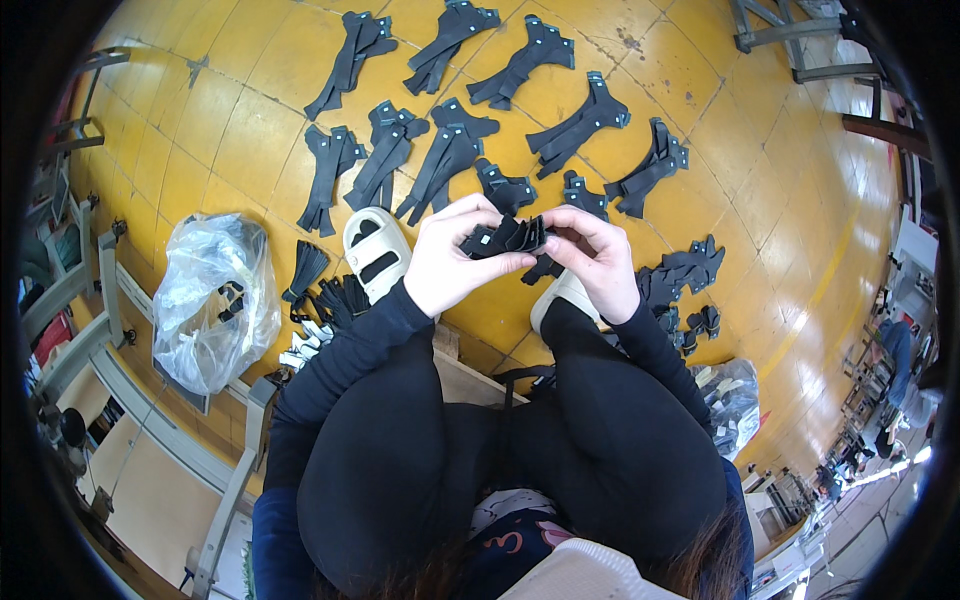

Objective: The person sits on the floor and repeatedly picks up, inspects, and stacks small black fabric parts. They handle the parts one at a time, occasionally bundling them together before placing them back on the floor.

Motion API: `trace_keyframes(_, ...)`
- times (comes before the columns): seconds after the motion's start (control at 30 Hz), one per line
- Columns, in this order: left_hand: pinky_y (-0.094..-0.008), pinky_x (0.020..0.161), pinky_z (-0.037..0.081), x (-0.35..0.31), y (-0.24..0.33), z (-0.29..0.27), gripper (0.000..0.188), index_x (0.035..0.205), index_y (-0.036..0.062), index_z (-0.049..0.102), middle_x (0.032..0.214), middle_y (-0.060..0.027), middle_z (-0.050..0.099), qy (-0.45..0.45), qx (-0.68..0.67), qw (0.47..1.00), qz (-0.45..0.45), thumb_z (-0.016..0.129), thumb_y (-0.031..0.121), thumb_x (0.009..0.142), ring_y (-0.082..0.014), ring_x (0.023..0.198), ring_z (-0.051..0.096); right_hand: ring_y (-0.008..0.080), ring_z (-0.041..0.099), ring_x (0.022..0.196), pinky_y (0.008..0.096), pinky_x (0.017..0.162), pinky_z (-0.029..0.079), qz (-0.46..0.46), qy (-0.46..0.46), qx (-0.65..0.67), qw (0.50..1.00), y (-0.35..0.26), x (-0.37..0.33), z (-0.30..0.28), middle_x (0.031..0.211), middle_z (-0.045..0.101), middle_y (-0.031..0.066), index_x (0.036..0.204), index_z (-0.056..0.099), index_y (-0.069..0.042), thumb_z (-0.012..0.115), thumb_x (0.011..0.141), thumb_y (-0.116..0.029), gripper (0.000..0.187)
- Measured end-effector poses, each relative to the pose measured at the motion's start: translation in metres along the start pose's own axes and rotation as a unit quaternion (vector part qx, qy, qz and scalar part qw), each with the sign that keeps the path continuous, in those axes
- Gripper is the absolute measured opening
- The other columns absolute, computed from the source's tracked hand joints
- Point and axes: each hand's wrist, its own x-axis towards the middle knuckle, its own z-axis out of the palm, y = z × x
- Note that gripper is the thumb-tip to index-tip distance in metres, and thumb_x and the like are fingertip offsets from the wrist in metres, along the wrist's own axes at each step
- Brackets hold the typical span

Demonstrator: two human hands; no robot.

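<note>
Between my two hands, above the floor in front of my knees, is a small stack of black fabric pieces [508, 236] with a small pale tag on its left end. My left hand [452, 258] grips the stack's left side, thumb below and fingers behind. At the stack's right end, the thumb and fingertips of my right hand [598, 262] pinch the edges of the pieces. Beyond my hands, several bundles of black fabric strips [448, 160] lie in loose rows on the floor, many with small pale tags.
A clear plastic bag [213, 300] stands at the left beside a grey metal frame [150, 420]. Black strips [308, 270] lie near my beige slipper [378, 250]. More black pieces [690, 270] and another plastic bag [728, 405] are at the right. Yellow tiles [250, 130] cover the floor.
</note>
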Motion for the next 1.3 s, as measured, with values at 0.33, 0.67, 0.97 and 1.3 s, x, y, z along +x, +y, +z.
trace_keyframes(0.33,-0.0252,0.064,0.044,0.001,0.000,0.000,0.029,0.083,0.0000,0.063,0.078,-0.0051,0.058,0.007,0.016,1.000,0.006,0.083,0.012,0.066,-0.0142,0.070,0.057,0.0076,0.057,0.087,0.0216,0.075,0.045,-0.024,0.011,-0.023,0.999,-0.001,-0.001,0.001,0.093,0.060,0.0030,0.106,0.059,0.003,0.058,0.088,-0.002,0.019)
trace_keyframes(0.67,-0.0266,0.065,0.044,0.001,0.001,0.000,0.029,0.082,0.0010,0.063,0.078,-0.0062,0.059,0.023,0.040,0.999,0.005,0.083,0.013,0.065,-0.0166,0.072,0.059,0.0075,0.056,0.085,0.0217,0.077,0.045,-0.007,-0.006,-0.014,1.000,-0.003,0.000,0.001,0.092,0.058,0.0021,0.104,0.058,0.004,0.061,0.088,-0.005,0.019)
trace_keyframes(0.97,-0.0279,0.061,0.042,0.000,0.000,0.001,0.031,0.083,0.0016,0.064,0.075,-0.0065,0.055,0.031,0.068,0.997,0.012,0.083,0.014,0.063,-0.0179,0.069,0.055,0.0072,0.055,0.091,0.0215,0.078,0.045,0.004,-0.006,0.005,1.000,-0.001,0.001,0.002,0.100,0.057,0.0023,0.106,0.057,0.002,0.059,0.087,0.001,0.019)
trace_keyframes(1.3,-0.0334,0.071,0.040,0.000,-0.005,0.000,0.031,0.084,0.0047,0.061,0.078,-0.0061,0.052,0.038,0.148,0.987,0.049,0.076,0.009,0.057,-0.0245,0.077,0.052,0.0094,0.055,0.093,0.0232,0.079,0.046,-0.019,-0.010,-0.067,0.997,-0.002,0.003,0.000,0.102,0.055,0.0061,0.099,0.058,0.004,0.060,0.086,0.001,0.013)
